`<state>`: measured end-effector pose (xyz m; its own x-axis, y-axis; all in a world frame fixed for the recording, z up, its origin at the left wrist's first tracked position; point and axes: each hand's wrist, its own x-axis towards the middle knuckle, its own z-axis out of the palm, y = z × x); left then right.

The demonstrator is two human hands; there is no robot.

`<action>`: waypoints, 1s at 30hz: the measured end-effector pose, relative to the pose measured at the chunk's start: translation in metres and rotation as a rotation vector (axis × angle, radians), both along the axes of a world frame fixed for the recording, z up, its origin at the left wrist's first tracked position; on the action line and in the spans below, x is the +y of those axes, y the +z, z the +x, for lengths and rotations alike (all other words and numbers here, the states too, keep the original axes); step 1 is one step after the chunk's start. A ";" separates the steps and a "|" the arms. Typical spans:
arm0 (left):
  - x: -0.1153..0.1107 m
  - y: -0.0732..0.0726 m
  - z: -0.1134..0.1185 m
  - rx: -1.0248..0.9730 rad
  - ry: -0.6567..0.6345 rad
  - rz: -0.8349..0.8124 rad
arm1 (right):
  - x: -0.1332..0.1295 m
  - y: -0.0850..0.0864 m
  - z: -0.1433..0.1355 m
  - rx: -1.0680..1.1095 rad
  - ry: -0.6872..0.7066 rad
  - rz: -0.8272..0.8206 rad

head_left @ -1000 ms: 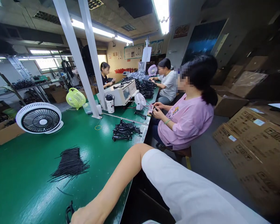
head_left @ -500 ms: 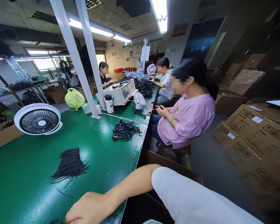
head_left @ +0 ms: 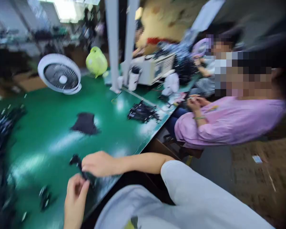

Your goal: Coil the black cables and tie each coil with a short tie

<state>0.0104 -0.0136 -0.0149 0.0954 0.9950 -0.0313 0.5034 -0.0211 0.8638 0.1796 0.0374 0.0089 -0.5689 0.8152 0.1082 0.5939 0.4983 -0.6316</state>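
Observation:
My right hand point(head_left: 98, 163) is closed around a folded black cable point(head_left: 75, 160), whose looped end sticks out past the fingers. Just below it, my left hand point(head_left: 75, 194) pinches the same cable, thumb and fingers together. Both hands are over the green table point(head_left: 54, 108) close to its near edge, and motion blurs the cable's details. A small black cable piece point(head_left: 44, 197) lies left of my left hand. Farther off is a flat stack of thin black strips point(head_left: 84, 123). Bundled black cables point(head_left: 143, 112) lie beyond it to the right.
A heap of black cables point(head_left: 0, 152) covers the table's left side. A white fan point(head_left: 59, 73), a green fan point(head_left: 96, 62), posts point(head_left: 113, 44) and a white machine point(head_left: 152, 68) stand at the back. A co-worker in a pink shirt point(head_left: 224, 124) sits to the right.
The view has swung left and down, blurring the picture. My left hand has come into sight, and the black cable now shows between both hands.

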 end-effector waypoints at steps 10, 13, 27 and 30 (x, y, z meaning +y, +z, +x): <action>-0.006 -0.024 0.001 -0.024 -0.112 0.035 | -0.004 -0.029 0.006 0.393 0.028 -0.669; -0.006 -0.019 0.001 0.031 -0.148 0.096 | -0.008 -0.031 0.006 0.362 -0.031 -0.573; 0.013 -0.011 -0.016 0.051 -0.083 0.177 | -0.018 -0.046 -0.008 -0.179 -0.104 -0.246; 0.022 -0.002 -0.030 0.225 -0.127 0.436 | -0.019 -0.042 -0.008 -0.387 -0.089 -0.157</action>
<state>-0.0198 0.0082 -0.0170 0.2554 0.9009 0.3510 0.6464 -0.4291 0.6309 0.1714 0.0183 -0.0331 -0.4701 0.8523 -0.2295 0.8384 0.3500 -0.4177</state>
